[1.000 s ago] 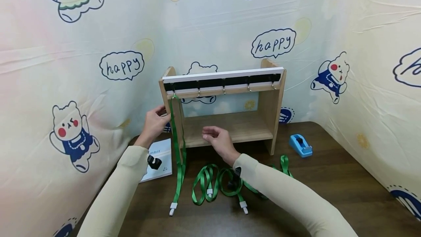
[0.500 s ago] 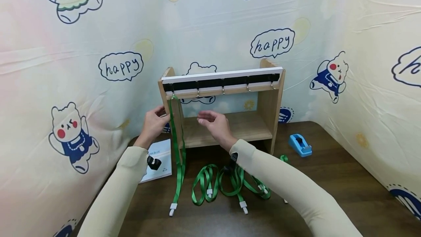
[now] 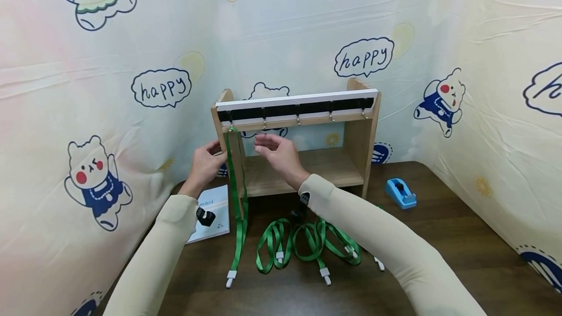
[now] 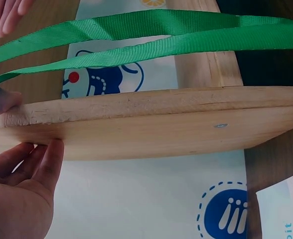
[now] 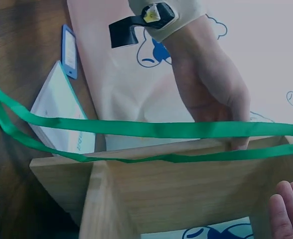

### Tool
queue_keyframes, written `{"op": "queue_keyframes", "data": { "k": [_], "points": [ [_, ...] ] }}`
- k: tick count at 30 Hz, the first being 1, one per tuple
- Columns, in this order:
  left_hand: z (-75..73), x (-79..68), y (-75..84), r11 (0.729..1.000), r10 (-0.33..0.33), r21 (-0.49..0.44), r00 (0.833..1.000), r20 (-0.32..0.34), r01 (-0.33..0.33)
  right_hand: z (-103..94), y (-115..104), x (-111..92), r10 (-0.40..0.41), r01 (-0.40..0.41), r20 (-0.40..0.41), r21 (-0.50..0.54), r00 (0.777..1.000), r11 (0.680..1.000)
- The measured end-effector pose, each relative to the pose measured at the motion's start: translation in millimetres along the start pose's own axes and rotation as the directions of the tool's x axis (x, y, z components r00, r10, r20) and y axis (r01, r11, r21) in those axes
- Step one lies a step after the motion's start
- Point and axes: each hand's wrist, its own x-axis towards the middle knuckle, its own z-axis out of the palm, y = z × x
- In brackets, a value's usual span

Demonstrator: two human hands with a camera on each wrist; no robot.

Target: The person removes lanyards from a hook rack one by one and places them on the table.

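Note:
My left hand (image 3: 204, 167) grips the left side panel of a wooden rack (image 3: 307, 167). In the left wrist view its thumb lies on the panel's front edge and its fingers (image 4: 49, 162) on the outer face. A green lanyard (image 3: 234, 179) hangs from the leftmost hook, its white clip (image 3: 231, 278) low at the table. Right of that strap, below the row of metal hooks (image 3: 299, 118), my right hand (image 3: 283, 160) is held up before the rack with fingers extended and nothing in it. Several more green lanyards (image 3: 274, 245) lie looped on the table.
A white booklet (image 3: 215, 213) lies left of the rack, and a blue-framed card (image 5: 69, 52) is beyond it in the right wrist view. On the right stands a blue tape dispenser (image 3: 401, 193). Printed cloth (image 3: 281, 28) encloses the table (image 3: 439, 228) behind and at both sides.
My right hand has risen and shifted left, from over the lower shelf toward the hanging lanyard. My left hand stays on the rack's side panel.

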Motion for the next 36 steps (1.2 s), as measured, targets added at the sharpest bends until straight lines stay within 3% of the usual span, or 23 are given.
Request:
{"op": "queue_keyframes", "data": {
  "k": [10, 25, 36],
  "points": [
    [0.8, -0.4, 2.9, 1.0, 0.012, 0.006, 1.0, 0.014, -0.012, 13.2, -11.2, 7.2, -0.04, 0.041, 0.016, -0.045, 0.999, 0.998],
    [-0.9, -1.0, -0.3, 0.999, 0.02, 0.026, 1.0, -0.006, -0.02, 45.5, -23.8, 17.4, -0.026, 0.021, -0.03, -0.163, 0.999, 0.986],
    [0.0, -0.5, 1.3, 0.999, 0.007, 0.038, 1.0, -0.018, -0.007, 62.2, -27.4, 18.1, 0.032, -0.041, -0.085, -0.109, 0.996, 0.993]
  ]
}}
